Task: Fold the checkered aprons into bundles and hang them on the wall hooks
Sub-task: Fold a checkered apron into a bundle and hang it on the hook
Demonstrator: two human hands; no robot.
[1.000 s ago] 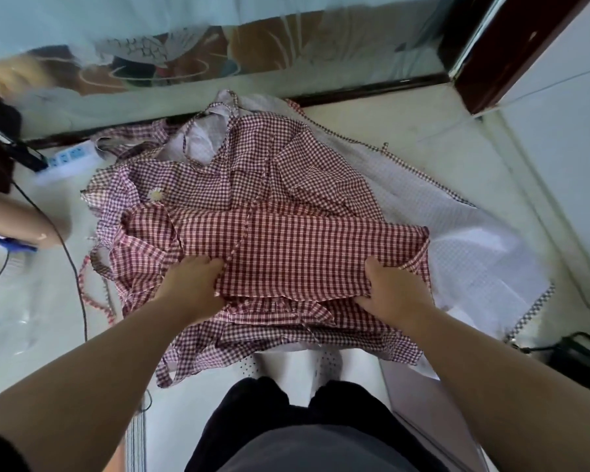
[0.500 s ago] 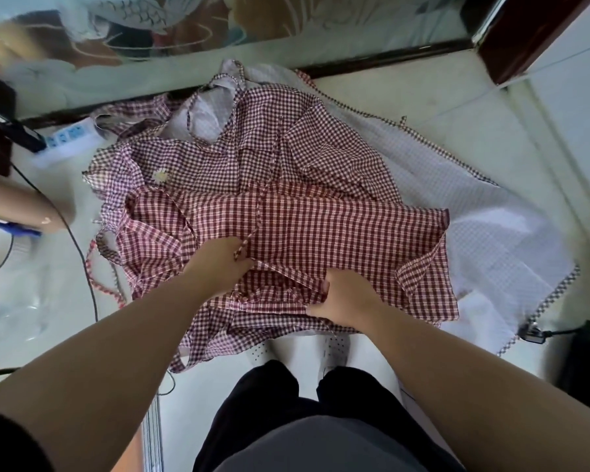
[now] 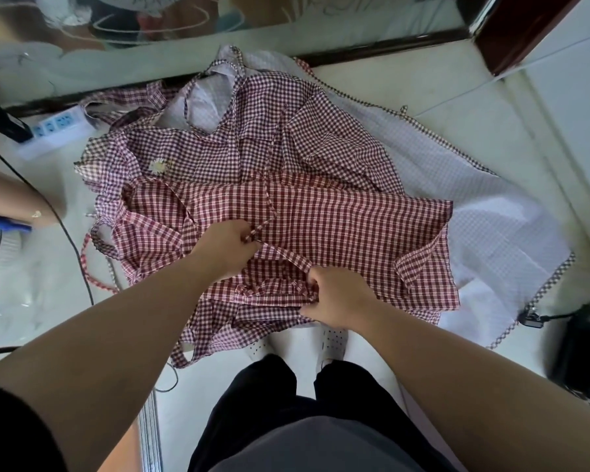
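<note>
Early stage: top red checkered apron (image 3: 321, 212) half-folded on the floor pile at centre.
Left hand (image 3: 225, 250) pinching strap (image 3: 269, 248); right hand (image 3: 338, 298), at 5 o'clock of it, gripping bunched hem. Bundling and hanging remain; no hooks visible.

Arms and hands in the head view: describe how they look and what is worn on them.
Both forearms are bare, with no watch, bracelet, ring or glove visible on the left hand or the right hand. A dark sleeve shows only at the upper left arm, at the lower left edge of the picture. No sleeve is visible on the right arm within the frame.
</note>
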